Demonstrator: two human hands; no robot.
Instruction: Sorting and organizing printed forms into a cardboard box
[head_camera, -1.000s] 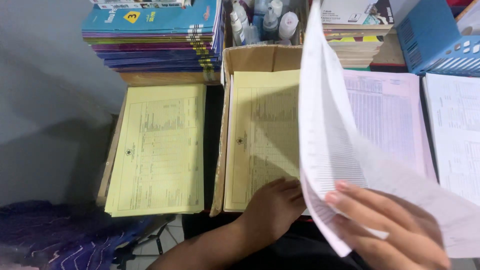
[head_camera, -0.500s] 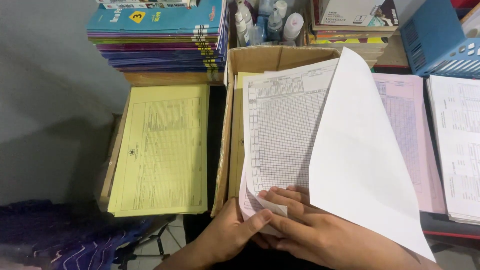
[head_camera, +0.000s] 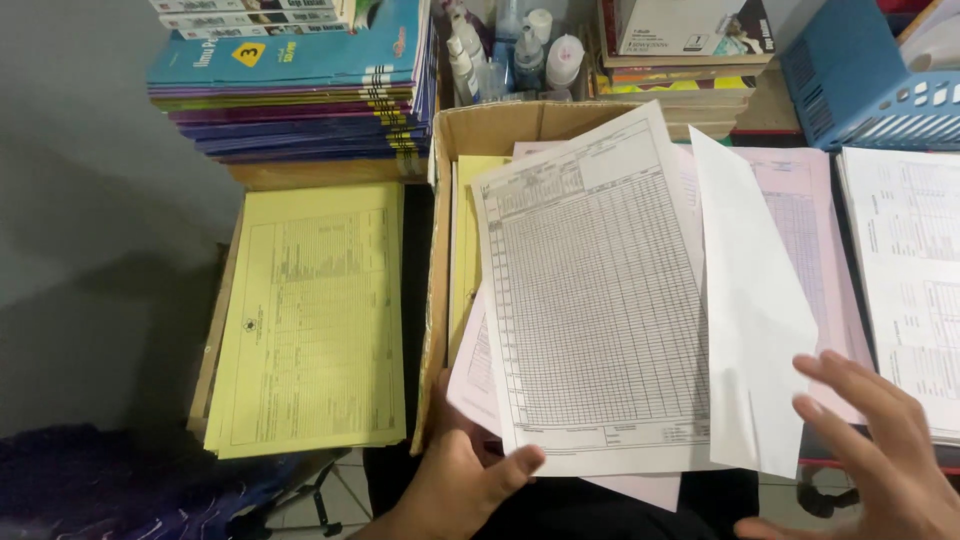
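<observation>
The left hand (head_camera: 462, 485) pinched the thin, floppy white form (head_camera: 600, 300) by its bottom edge; the right hand (head_camera: 880, 450) hovered open, holding nothing.

book stack (head_camera: 300, 85) behind, blue basket (head_camera: 860, 85) right

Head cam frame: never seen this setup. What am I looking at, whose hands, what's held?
No machine here: a person wears a camera on the head, looking down at their own bare hands. The left hand grips the bottom edge of a white gridded form lying over pink sheets in a cardboard box. The right hand is open beside a blank white sheet, fingertips close to it; contact is unclear. To the left lies a yellow stack, behind it a book pile, and at the right more white forms.
</observation>
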